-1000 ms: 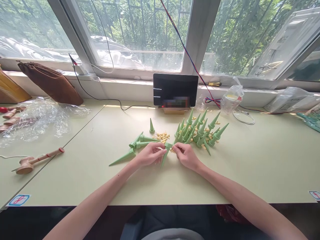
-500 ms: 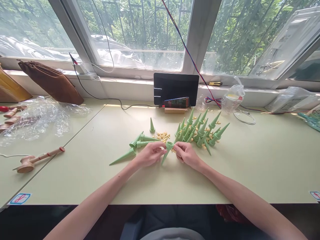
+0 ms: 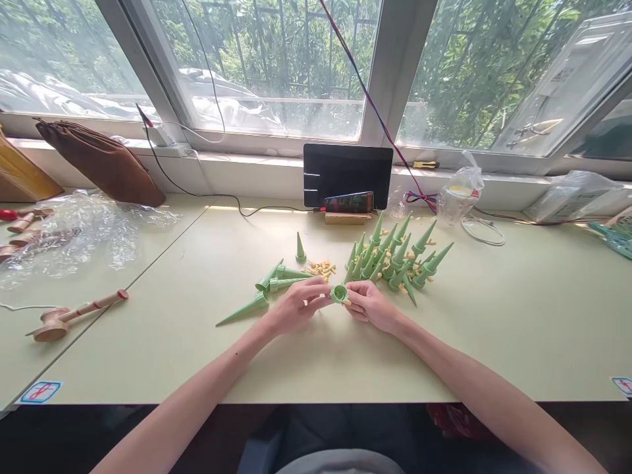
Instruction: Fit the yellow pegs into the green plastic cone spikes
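Observation:
A green plastic watering spike point(image 3: 338, 293) is held between both hands, its hollow round end turned toward me. My left hand point(image 3: 300, 305) is closed on its left side with thumb and fingertips. My right hand point(image 3: 370, 305) pinches its right side, where a bit of yellow valve shows by the fingers. Beyond the hands lies a small pile of yellow valves point(image 3: 322, 268). Several loose green spikes point(image 3: 247, 309) rest by my left hand, and one spike point(image 3: 301, 249) stands upright behind them. To the right, many spikes with yellow valves point(image 3: 390, 257) stand in a cluster.
A tablet point(image 3: 348, 171) leans at the window with a phone point(image 3: 349, 202) before it. On the left lie a wooden kendama point(image 3: 52, 324), clear plastic wrap point(image 3: 103, 230) and a brown pouch point(image 3: 103, 164). A bagged cup point(image 3: 459, 194) and a white cable point(image 3: 486, 232) sit at the back right.
The spike in my hands has tipped so its open end now faces me and its point no longer shows. It has shifted slightly right; the other things stay put.

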Available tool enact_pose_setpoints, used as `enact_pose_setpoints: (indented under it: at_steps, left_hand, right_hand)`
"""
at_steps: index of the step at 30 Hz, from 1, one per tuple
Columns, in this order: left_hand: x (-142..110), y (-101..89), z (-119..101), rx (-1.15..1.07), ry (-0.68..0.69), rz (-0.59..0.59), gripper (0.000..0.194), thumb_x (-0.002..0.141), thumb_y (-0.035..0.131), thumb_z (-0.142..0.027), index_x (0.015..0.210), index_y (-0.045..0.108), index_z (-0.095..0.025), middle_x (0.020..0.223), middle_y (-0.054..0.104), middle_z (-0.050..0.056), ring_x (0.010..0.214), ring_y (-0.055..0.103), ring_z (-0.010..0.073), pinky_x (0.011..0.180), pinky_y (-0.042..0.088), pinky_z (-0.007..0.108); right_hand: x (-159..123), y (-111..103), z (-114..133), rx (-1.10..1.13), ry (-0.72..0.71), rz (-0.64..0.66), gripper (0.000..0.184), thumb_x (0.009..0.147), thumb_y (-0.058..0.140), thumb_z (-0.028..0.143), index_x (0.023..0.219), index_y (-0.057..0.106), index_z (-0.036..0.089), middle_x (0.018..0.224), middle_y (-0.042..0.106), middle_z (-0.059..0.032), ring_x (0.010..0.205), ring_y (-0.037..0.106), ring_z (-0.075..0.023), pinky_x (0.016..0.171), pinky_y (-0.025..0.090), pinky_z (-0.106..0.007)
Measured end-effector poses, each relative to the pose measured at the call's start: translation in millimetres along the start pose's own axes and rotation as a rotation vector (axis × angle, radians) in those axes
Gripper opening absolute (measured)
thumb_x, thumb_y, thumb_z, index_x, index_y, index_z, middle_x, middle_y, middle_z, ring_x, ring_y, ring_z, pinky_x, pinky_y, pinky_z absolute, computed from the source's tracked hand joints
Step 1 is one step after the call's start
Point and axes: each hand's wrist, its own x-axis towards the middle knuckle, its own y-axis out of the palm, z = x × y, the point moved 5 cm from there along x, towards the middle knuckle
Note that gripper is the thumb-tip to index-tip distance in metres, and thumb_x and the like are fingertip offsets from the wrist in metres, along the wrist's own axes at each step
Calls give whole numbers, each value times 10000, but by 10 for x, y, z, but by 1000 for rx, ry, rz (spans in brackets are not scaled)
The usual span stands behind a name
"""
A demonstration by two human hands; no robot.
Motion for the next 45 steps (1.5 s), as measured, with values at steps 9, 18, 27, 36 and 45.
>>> enact_pose_setpoints:
  at_steps: [9,18,27,36,45]
  left_hand:
    - [30,-87,66,-240,-265,-203,273,909,607,-398,1070,639,-179,883,619,42,564,541,84,497,487,212]
    - [13,-3,146,-502,-491,-54,410,907,556,-542,783,566,-152,549,538,-25,444,503,81,440,422,196]
    - [-12,13,145,-393,-441,33,370,900,586,-495,830,626,-133,547,541,-19,487,537,100,491,427,208]
    - [-13,5,149,-392,-405,58,325,878,625,-451,818,651,-132,657,563,-3,519,540,94,484,446,205]
    - [-9,-21,198,-252,-332,2,294,842,661,-425,869,713,-137,775,585,27,574,541,92,485,472,185]
  right_hand:
    - [-33,-15,64,-289,-182,-342,324,926,559,452,744,552,184,523,352,62,447,285,-86,438,218,-246]
    - [-79,8,67,-978,-514,-364,304,979,457,359,782,630,204,663,583,-41,578,466,-153,578,343,-277]
    - [-91,20,-32,-1127,-564,-309,316,1001,392,274,831,644,186,689,624,-52,595,513,-149,583,354,-264]
    - [-92,25,-30,-994,-514,-304,285,982,432,282,768,600,198,645,541,-24,570,434,-144,579,333,-268]
    - [-93,55,79,-872,-414,-336,350,983,436,364,692,532,194,584,425,18,525,339,-122,530,296,-258]
